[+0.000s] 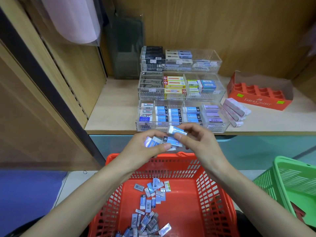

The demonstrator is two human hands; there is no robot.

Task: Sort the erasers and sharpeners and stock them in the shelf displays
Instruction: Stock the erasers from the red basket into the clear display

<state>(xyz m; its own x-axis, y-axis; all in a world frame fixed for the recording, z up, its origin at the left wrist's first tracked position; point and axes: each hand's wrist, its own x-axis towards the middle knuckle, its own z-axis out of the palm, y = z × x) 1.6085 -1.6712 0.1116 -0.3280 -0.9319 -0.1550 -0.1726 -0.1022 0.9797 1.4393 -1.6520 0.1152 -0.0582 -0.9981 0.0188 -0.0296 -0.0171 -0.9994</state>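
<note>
Pinching one blue-sleeved eraser (177,131) between thumb and fingertips, my right hand (198,142) hovers above the far rim of the red basket (210,194). My left hand (142,149), also above that rim, grips a small stack of erasers (164,142). Loose erasers (150,199) litter the basket's floor; beyond the basket stands the clear shelf display (207,57).

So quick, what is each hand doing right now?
Left hand: closed, holding a bunch of blue erasers.
Right hand: closed, pinching a single blue eraser.
</note>
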